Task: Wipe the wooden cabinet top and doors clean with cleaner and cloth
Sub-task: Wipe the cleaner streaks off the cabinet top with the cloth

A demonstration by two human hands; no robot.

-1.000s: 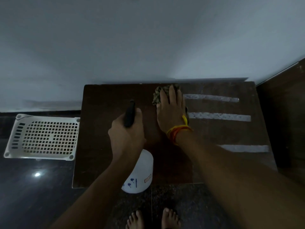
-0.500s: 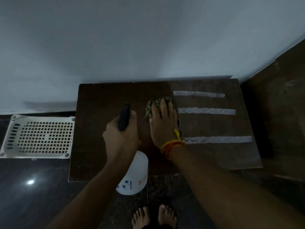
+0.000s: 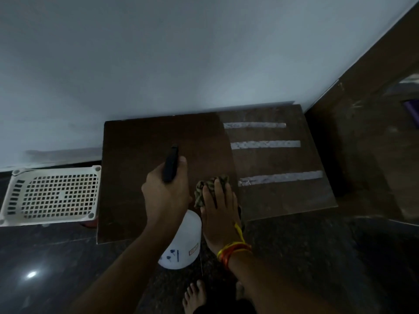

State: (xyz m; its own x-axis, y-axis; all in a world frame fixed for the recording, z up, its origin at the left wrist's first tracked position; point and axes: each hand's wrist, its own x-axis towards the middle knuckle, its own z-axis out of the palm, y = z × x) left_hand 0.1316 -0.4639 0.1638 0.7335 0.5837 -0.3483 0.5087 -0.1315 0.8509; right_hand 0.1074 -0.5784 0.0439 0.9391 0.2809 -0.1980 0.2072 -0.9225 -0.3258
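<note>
The dark wooden cabinet top lies below me against the white wall. Its right part looks dusty and carries three pale strips. My left hand grips the black trigger head of a white spray bottle, held over the front of the cabinet top. My right hand presses flat on a patterned cloth near the front edge of the top, fingers straight. Most of the cloth is hidden under the palm. The cabinet doors are out of sight.
A white perforated plastic basket sits upside down at the cabinet's left. Dark wooden furniture stands at the right. Below is dark polished floor, with my bare feet close to the cabinet front.
My right hand has dragged the cloth from the back of the top toward the front edge. The left hand with the bottle has kept its place over the cabinet.
</note>
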